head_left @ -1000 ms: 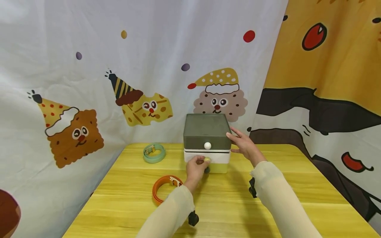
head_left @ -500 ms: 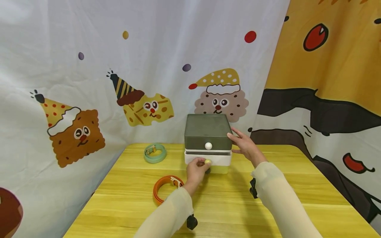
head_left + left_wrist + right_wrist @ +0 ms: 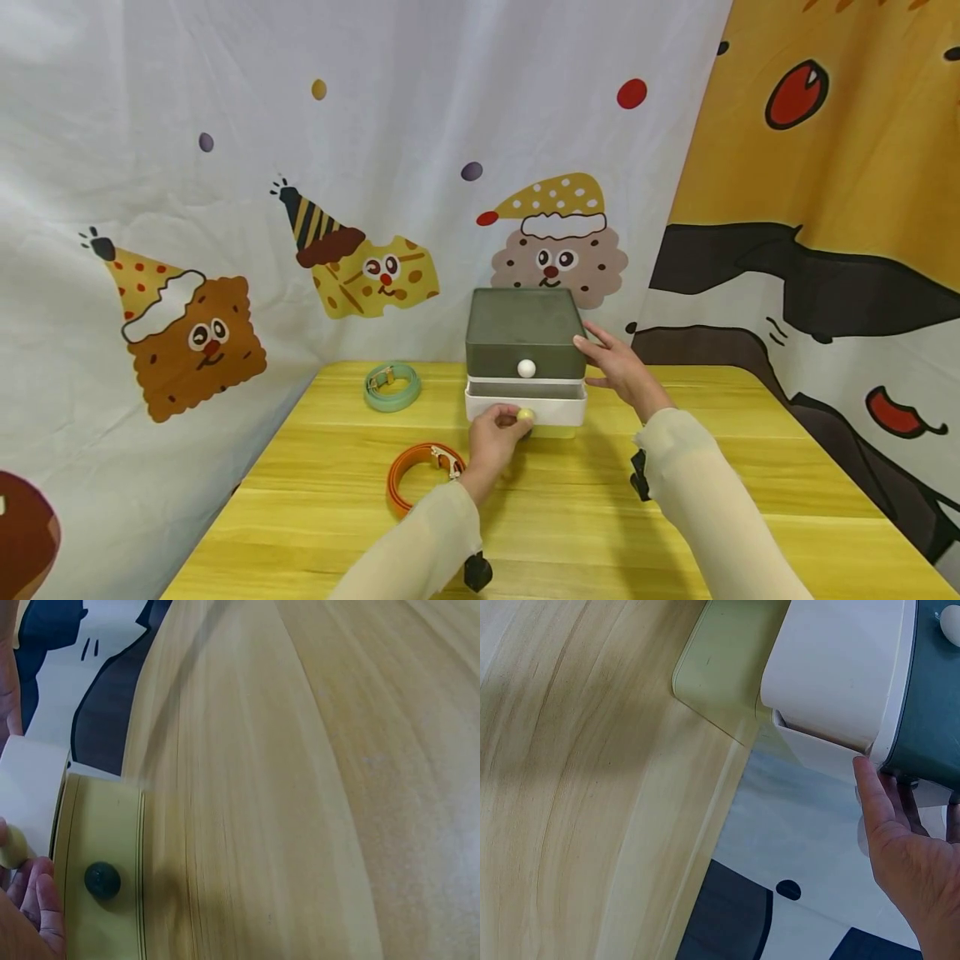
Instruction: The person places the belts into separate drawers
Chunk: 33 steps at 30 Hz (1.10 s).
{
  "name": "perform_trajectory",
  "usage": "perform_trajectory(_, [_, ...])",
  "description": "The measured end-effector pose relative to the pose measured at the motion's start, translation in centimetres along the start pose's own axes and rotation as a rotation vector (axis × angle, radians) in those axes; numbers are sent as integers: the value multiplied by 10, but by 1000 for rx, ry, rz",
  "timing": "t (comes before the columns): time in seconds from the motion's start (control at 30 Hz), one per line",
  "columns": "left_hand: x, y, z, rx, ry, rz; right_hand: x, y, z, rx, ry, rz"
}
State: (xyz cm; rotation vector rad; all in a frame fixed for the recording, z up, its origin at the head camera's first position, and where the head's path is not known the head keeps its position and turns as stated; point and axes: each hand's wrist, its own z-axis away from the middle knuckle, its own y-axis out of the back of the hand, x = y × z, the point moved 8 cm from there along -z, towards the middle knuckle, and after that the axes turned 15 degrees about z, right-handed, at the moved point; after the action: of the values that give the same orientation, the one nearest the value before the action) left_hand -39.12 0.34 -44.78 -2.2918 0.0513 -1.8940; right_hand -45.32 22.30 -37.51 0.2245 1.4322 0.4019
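A small chest of drawers stands at the back of the table, its dark green top drawer [image 3: 495,360] closed and bearing a white knob. Below it the white drawer [image 3: 555,411] is pulled partway out, a gap showing behind its front. My left hand [image 3: 491,437] pinches that drawer's yellow knob [image 3: 527,414]. Under it lies the pale yellow bottom drawer [image 3: 105,817], closed, with a dark green knob [image 3: 102,880]. My right hand [image 3: 618,367] touches the chest's right side, fingers spread; in the right wrist view its fingertips meet the side near the white drawer's edge.
Left of the chest lies a coiled mint-green belt [image 3: 392,400]. Closer to me is a coiled orange belt [image 3: 397,475], partly hidden by my left sleeve. The wooden table [image 3: 585,533] backs onto a printed curtain [image 3: 420,125].
The white drawer has slid out toward me, its gap widening, with my left hand drawing back on the knob. My right hand has stayed against the side of the chest.
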Motion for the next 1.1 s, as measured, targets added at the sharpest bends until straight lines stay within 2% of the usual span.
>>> perform_trajectory(0.33, [2, 1, 6, 4, -7, -8, 1, 1, 1, 8, -7, 6])
perform_trajectory(0.63, [0, -1, 13, -31, 0, 18, 1, 2, 1, 11, -12, 4])
perform_trajectory(1.1, [3, 1, 24, -48, 14, 29, 1, 1, 0, 14, -25, 6])
